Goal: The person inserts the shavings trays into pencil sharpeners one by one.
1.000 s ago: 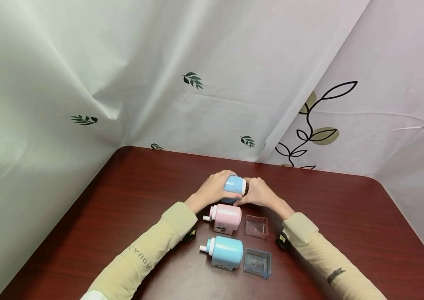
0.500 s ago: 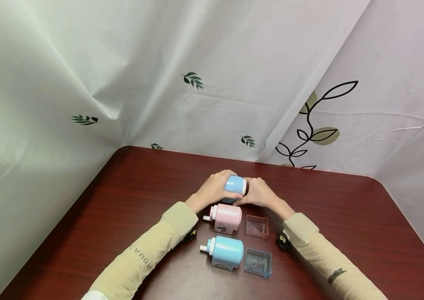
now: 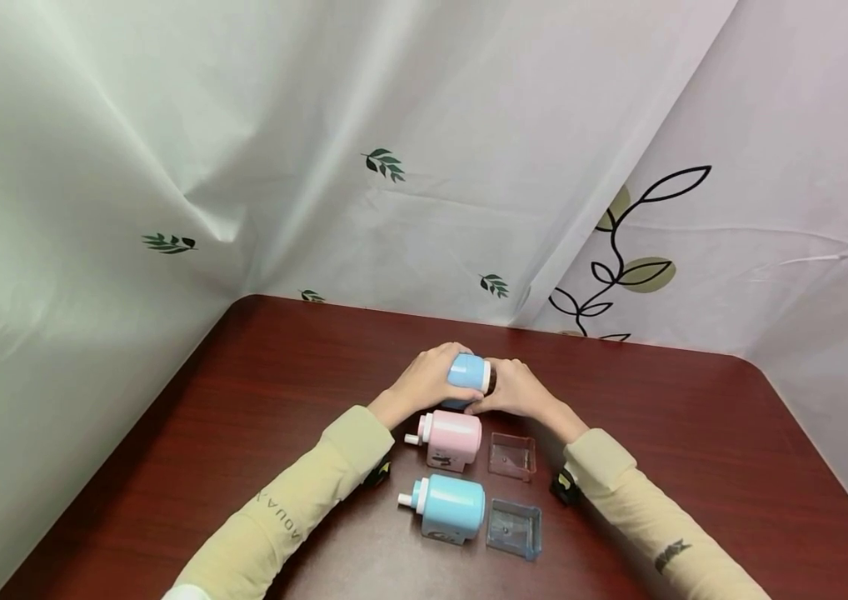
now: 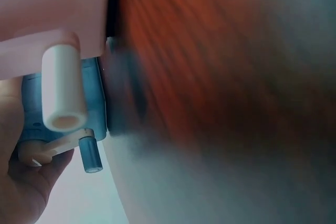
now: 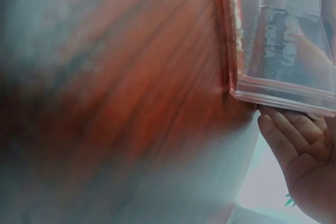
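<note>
A blue crank pencil sharpener (image 3: 467, 370) lies between my hands behind the two others. My left hand (image 3: 426, 380) grips its body, thumb across the near side. At its right end, my right hand (image 3: 517, 388) holds on with thumb and fingers, covering much of that end. The left wrist view shows the blue sharpener's crank knob (image 4: 90, 156) beyond the white crank handle (image 4: 64, 87) of the pink sharpener. Closest to my hands is that pink sharpener (image 3: 457, 435). In the right wrist view, my right fingers (image 5: 283, 135) appear behind a clear pinkish shavings drawer (image 5: 283, 95).
Nearer to me lies a light-blue sharpener (image 3: 454, 505), its crank to the left. Right of it sits a clear bluish drawer (image 3: 514, 551). The dark red table (image 3: 304, 358) ends at a white patterned curtain (image 3: 424, 242) at the back and sides.
</note>
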`<state>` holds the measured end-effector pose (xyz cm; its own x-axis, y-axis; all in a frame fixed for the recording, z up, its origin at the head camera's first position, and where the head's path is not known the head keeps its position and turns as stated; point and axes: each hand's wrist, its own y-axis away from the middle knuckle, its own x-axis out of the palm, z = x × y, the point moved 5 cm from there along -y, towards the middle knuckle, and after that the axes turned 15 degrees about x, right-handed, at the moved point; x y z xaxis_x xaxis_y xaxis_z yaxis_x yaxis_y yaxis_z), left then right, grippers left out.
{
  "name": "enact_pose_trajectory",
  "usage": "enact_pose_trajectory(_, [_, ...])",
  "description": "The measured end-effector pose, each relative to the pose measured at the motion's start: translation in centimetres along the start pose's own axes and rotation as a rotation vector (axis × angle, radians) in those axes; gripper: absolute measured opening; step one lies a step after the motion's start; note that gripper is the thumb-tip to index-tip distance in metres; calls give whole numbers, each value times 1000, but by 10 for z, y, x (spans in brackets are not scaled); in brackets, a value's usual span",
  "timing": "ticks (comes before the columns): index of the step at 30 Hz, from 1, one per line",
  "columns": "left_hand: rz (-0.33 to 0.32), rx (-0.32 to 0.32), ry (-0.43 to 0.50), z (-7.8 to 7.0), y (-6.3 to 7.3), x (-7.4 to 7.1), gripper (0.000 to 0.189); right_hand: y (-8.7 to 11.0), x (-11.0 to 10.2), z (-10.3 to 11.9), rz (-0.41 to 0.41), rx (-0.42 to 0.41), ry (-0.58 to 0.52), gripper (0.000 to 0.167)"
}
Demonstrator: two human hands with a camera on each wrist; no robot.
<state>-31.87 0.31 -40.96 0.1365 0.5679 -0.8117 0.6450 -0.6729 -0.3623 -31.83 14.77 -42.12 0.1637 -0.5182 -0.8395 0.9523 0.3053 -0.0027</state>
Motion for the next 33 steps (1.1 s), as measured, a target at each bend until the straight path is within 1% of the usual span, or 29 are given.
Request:
enact_pose_trajectory(4, [15, -2, 2, 0, 0, 0, 64, 1, 0, 0, -3, -9, -1, 61])
enact_pose_trajectory(8, [17, 4, 0, -1, 1, -1, 64, 2, 1, 0, -4, -21, -11, 62])
enact_pose_trajectory(11, [21, 3, -28, -2, 2, -1, 68, 3, 0, 0, -8, -21, -17, 62])
enact_pose_trajectory(15, [25, -11, -83, -3, 3, -1, 76, 5, 0, 2, -30, -17, -12, 71])
enact_pose_trajectory(18, [15, -3, -110, -5, 2, -3, 77, 5, -1, 3, -43, -19, -6, 77])
enact_pose_trajectory(21, [4, 16, -122, -7, 1, -5, 76, 6, -3, 3, -50, -16, -3, 77])
enact_pose_trajectory(24, [8, 22, -128, -9, 0, -7, 74, 8, -7, 4, -61, -7, -3, 78])
enact_pose_trajectory(27, [0, 15, -119, -11, 1, -9, 75, 10, -11, 4, -71, 2, -1, 78])
enact_pose_trajectory(33, [-45, 16, -93, -16, 3, -18, 77, 15, -16, 3, -85, 13, 28, 78])
